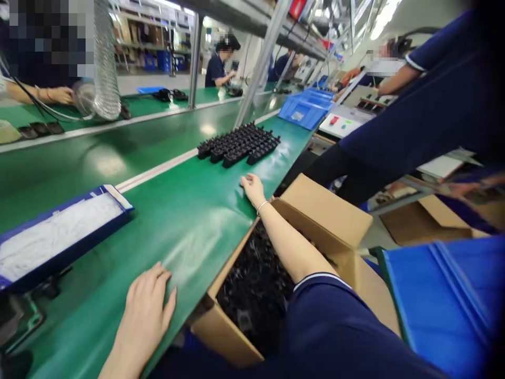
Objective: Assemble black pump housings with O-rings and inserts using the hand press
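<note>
My left hand (pixel 148 305) lies flat on the green bench (pixel 185 210) near its front edge, fingers stretched out, holding nothing. My right hand (pixel 252 188) reaches forward over an open cardboard box (pixel 327 216) and rests on the bench edge, fingers curled down on the surface; nothing shows in it. A bracelet sits on that wrist. The box is filled with several small black plastic parts (pixel 256 284). Beyond my right hand, rows of black parts (pixel 239 143) stand lined up on the bench.
A blue tray with white contents (pixel 59 231) sits at the left. Blue bins (pixel 305 108) and a control panel (pixel 341 122) stand farther along. A person in dark blue (pixel 426 105) stands at the right; others work across the line. A blue lid (pixel 445 300) is at lower right.
</note>
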